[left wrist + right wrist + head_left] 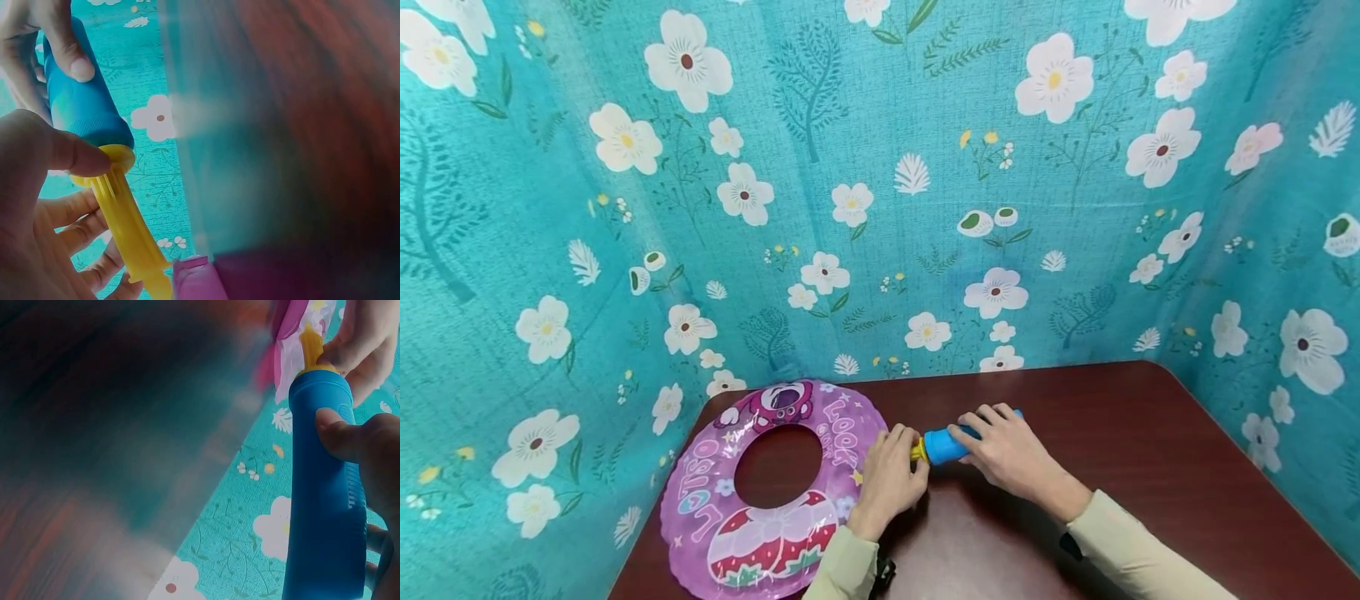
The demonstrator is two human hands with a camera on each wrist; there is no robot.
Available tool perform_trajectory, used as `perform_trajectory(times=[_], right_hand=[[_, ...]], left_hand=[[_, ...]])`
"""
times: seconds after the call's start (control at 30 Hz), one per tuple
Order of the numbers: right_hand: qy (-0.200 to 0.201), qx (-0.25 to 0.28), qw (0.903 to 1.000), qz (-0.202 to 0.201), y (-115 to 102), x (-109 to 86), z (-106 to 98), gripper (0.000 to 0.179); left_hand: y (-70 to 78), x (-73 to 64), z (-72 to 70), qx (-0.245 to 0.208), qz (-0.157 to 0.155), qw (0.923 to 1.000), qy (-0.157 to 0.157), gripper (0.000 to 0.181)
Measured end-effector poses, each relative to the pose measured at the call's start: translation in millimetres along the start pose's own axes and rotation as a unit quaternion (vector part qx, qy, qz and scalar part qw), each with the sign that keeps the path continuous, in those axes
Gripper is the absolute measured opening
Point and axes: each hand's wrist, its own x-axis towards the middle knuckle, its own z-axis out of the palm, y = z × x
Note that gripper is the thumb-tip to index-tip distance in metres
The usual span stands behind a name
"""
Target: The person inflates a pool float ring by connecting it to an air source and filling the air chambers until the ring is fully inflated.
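Observation:
A hand pump with a blue barrel (pixel 943 447) and a yellow ribbed end piece (pixel 128 231) is held between both hands above the table. My right hand (pixel 1011 454) grips the blue barrel, its thumb along the side in the right wrist view. At the yellow collar (pixel 124 157), next to the barrel's rim, my left hand (pixel 891 475) pinches with thumb and fingers. The yellow piece points left, toward a purple inflatable swim ring (pixel 700 475) with strawberry and cartoon prints. In the head view, my left hand covers most of the yellow piece and overlaps the ring's right edge.
The swim ring lies flat on the left side of a dark reddish-brown table (pixel 1097 417). Teal curtains (pixel 887 275) with white flowers hang behind the table and at both sides. A small black item (pixel 883 573) is at the left wrist.

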Motion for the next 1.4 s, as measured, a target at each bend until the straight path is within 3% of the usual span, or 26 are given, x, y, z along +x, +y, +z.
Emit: perform_trajectory(times=[0.13,0.43,0.7,0.97,1.1,1.4], right_hand=[[-0.002,0.001,1.0,0.008,4.6,-5.1,-4.2,0.055],[0.002,-0.005,0.9996,0.027,39.3,-29.7,-29.7,0.066],[0.013,-0.003,0.9999,-0.01,13.8,-3.2,-10.4,0.059],[0.005,-0.01,0.9999,-0.002,-4.7,8.2,-1.0,0.055],[-0.006,-0.006,0.9999,0.012,6.6,-2.4,-8.8,0.059],[-0.021,-0.002,0.9994,0.028,52.6,-46.1,-35.9,0.072]], left_hand=[[1.7,-0.3,1.9,0.001,0.0,1.0,0.007,0.025],[1.3,-0.3,-0.7,0.006,-0.011,0.9999,0.009,0.023],[0.7,-0.3,-7.5,0.002,-0.015,0.9999,0.007,0.028],[2.6,2.0,-5.4,0.003,-0.022,0.9997,-0.004,0.03],[4.2,2.1,-1.7,0.009,-0.025,0.9996,-0.001,0.028],[2.8,0.0,-0.2,0.029,-0.02,0.9994,0.002,0.024]])
